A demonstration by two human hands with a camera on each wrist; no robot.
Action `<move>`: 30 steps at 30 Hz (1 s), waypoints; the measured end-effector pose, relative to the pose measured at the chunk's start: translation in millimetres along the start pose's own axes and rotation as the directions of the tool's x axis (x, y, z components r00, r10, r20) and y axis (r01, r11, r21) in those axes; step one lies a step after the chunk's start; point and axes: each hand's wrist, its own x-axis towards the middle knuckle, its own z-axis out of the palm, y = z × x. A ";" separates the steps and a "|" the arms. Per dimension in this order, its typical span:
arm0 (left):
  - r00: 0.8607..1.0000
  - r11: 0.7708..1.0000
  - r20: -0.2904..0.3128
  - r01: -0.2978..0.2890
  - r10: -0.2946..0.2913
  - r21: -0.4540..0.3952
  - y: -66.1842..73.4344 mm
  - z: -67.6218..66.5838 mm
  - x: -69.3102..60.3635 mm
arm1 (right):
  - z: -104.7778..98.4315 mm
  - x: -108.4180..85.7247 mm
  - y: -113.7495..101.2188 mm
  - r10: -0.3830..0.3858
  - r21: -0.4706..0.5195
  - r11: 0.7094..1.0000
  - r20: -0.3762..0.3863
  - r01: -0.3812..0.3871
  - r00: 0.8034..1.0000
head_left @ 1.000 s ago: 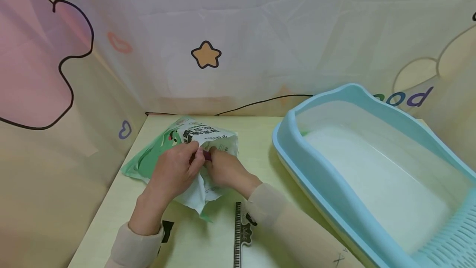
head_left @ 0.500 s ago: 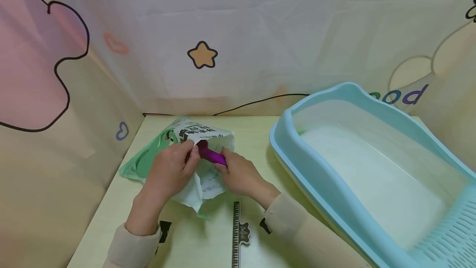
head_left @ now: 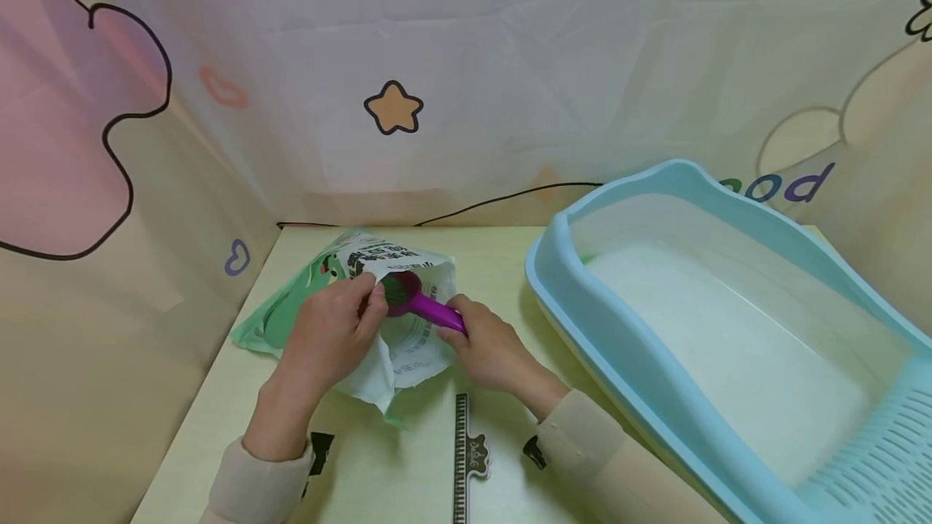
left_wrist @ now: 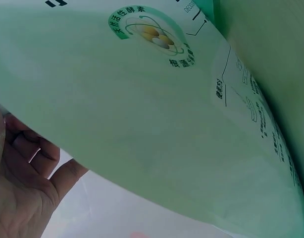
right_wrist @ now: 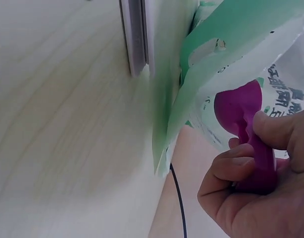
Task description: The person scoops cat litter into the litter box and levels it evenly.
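Note:
A green and white printed plastic bag (head_left: 294,310) lies on the table with its mouth facing right. My left hand (head_left: 331,338) pinches the upper edge of that mouth; in the left wrist view the bag's side (left_wrist: 142,114) covers most of the picture. By its handle, my right hand (head_left: 498,350) grips a purple scoop (head_left: 437,312), also plain in the right wrist view as a purple scoop (right_wrist: 241,106). The scoop's bowl is at the bag's opening and holds dark green granules (head_left: 396,291). My left fingers partly hide the bowl.
To the right stands a large light-blue litter tray (head_left: 604,297) with a raised rim and a slotted front piece (head_left: 881,435). A ruler-like strip with a brown tag (head_left: 462,459) lies near the table's front. Black pieces (head_left: 320,453) are on the table. A printed curtain hangs behind.
My right hand has drawn back to the right, bringing the scoop's bowl from inside the bag into view at its opening. The left hand keeps its pinch on the bag's edge.

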 end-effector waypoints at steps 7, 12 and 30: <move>1.000 1.000 -0.002 0.013 -0.013 -0.010 0.7 -0.7 -0.1 | -7.0 -10.0 7.9 0.011 0.029 1.000 -0.005 -0.011 1.000; 1.000 1.000 -0.006 0.007 -0.007 -0.012 0.8 -0.6 -0.1 | -10.1 -15.9 15.8 0.017 0.048 0.999 -0.009 -0.017 1.000; 1.000 1.000 -0.029 -0.004 0.004 -0.029 -0.2 1.6 0.1 | -26.0 -37.0 21.9 0.013 0.056 0.998 -0.016 -0.012 1.000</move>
